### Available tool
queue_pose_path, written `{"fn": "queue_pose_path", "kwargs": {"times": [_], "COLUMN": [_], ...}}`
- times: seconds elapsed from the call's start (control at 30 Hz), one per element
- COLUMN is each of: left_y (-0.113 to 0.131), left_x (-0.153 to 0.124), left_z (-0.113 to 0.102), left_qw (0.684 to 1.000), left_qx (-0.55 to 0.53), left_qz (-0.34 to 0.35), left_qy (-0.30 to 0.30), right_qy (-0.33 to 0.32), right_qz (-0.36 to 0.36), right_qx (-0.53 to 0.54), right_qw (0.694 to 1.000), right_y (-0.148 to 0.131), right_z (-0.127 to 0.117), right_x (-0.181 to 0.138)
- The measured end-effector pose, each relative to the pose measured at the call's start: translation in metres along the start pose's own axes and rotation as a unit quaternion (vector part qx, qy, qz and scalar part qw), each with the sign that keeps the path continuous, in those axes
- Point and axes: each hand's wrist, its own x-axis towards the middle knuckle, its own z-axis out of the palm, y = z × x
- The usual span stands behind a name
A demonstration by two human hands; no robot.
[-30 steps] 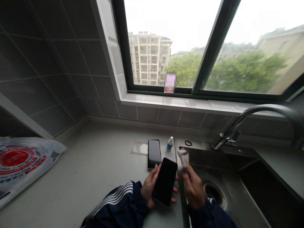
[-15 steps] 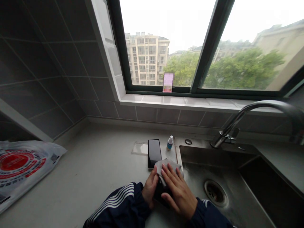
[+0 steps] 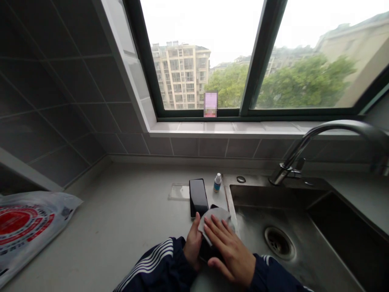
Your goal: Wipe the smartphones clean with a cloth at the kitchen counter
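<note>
My left hand grips a black phone at its left edge, low in the middle of the view. My right hand lies flat on top of it, fingers stretched out, pressing a grey cloth against the screen. Most of the held phone is hidden under the cloth and hand. A second black phone lies flat on the counter just beyond. A small white dropper bottle with a blue label stands beside it.
A clear plastic piece lies left of the second phone. The steel sink with its drain and the faucet sit to the right. A printed plastic bag rests at the far left. A window ledge runs behind.
One second ago my right hand held the cloth up beside the bare phone. It has since come down onto the screen, spreading the cloth flat; between the last two frames it barely shifted.
</note>
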Motion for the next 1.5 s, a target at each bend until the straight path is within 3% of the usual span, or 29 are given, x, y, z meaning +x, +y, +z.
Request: {"fn": "queue_pose_path", "kwargs": {"times": [0.17, 0.33, 0.5, 0.83, 0.9, 1.1, 1.17, 1.3, 1.5], "left_y": [-0.003, -0.002, 0.000, 0.001, 0.001, -0.001, -0.001, 0.000, -0.002], "left_x": [0.002, 0.007, 0.011, 0.006, 0.005, 0.003, 0.002, 0.000, 0.000], "left_z": [-0.002, -0.014, -0.020, -0.011, -0.010, -0.006, -0.006, -0.008, -0.007], "left_qw": [0.996, 0.998, 0.998, 0.995, 0.997, 0.998, 0.999, 0.998, 0.993], "left_qx": [-0.083, -0.008, 0.015, 0.001, -0.007, -0.032, -0.025, 0.011, 0.039], "left_qz": [0.007, -0.013, -0.003, -0.011, -0.009, 0.002, -0.005, -0.001, 0.033], "left_qy": [0.025, -0.056, -0.068, -0.097, -0.080, 0.061, 0.039, -0.061, -0.111], "right_qy": [-0.004, 0.024, 0.062, 0.081, 0.080, 0.039, 0.042, 0.085, 0.088], "right_qz": [-0.023, 0.023, 0.052, 0.044, 0.015, -0.097, -0.084, 0.003, 0.080], "right_qx": [0.020, -0.010, -0.019, -0.008, 0.003, 0.044, 0.030, -0.010, -0.033], "right_qw": [1.000, 0.999, 0.997, 0.996, 0.997, 0.993, 0.995, 0.996, 0.992], "right_y": [-0.010, 0.008, 0.020, 0.020, 0.015, -0.007, -0.006, 0.009, 0.014], "right_z": [-0.003, -0.004, 0.000, 0.009, 0.005, -0.010, -0.010, -0.006, 0.000], "right_x": [0.001, 0.000, -0.001, -0.003, -0.003, 0.000, 0.000, -0.001, -0.002]}}
